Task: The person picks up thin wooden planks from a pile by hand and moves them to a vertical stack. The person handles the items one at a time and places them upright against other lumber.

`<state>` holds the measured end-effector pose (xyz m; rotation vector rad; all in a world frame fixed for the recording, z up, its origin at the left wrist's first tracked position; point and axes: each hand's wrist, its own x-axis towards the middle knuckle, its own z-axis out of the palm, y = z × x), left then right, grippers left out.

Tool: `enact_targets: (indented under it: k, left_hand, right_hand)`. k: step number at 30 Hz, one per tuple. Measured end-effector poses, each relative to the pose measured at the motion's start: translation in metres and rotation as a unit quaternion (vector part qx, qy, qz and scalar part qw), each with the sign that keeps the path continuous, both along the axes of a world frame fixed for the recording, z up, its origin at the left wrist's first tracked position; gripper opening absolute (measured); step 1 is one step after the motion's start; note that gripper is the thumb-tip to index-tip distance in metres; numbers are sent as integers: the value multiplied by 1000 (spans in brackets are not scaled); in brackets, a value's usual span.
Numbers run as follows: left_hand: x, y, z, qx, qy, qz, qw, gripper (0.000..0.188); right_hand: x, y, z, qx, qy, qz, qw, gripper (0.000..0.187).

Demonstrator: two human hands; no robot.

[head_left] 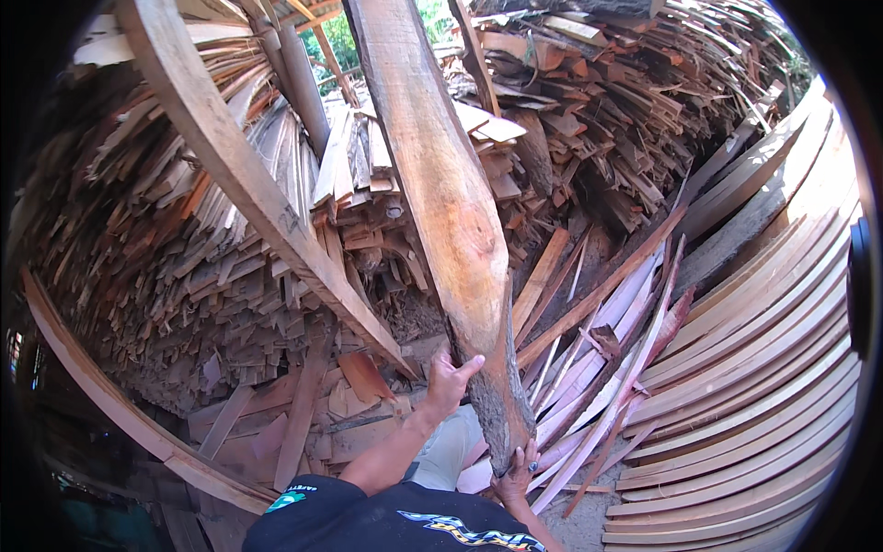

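Note:
A long wooden slab (441, 175) with a dark bark edge and a knot in its pale orange face stands in front of me, tilted away toward the top of the view. My left hand (449, 382) is closed on its left edge, thumb over the face and the other fingers hidden behind. Lower down, my right hand (520, 471), with a ring on one finger, grips the rough, bark-covered bottom end from the right side. The slab's lower end is close to my body.
Stacked wood offcuts (175, 276) rise on the left, with another heap (598, 101) at the far right. A slanting wooden post (239, 166) stands left of the slab. Long sawn boards (745, 405) lie in rows on the right, beside loose pinkish strips (612, 345).

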<state>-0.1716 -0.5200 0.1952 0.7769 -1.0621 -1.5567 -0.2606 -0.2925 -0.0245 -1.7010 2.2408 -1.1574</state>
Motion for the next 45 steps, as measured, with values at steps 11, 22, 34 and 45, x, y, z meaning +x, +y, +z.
enact_targets:
  k: [11,22,34,45]
  left_hand:
    - [16,184,43,-107,-27,-153,982,39]
    - [94,338,75,-173,-4,-106,979,39]
    - [248,432,86,-180,-9,54,982,45]
    - [349,491,67,-79,115,223,965,60]
  right_hand:
    - [16,138,-8,-115,9,-19,993,107]
    - [38,240,13,-143,-13,59,988,98]
    - [68,204,93,-40,-302,234,923,57]
    - [135,179,131,-86,-256,133,954,56]
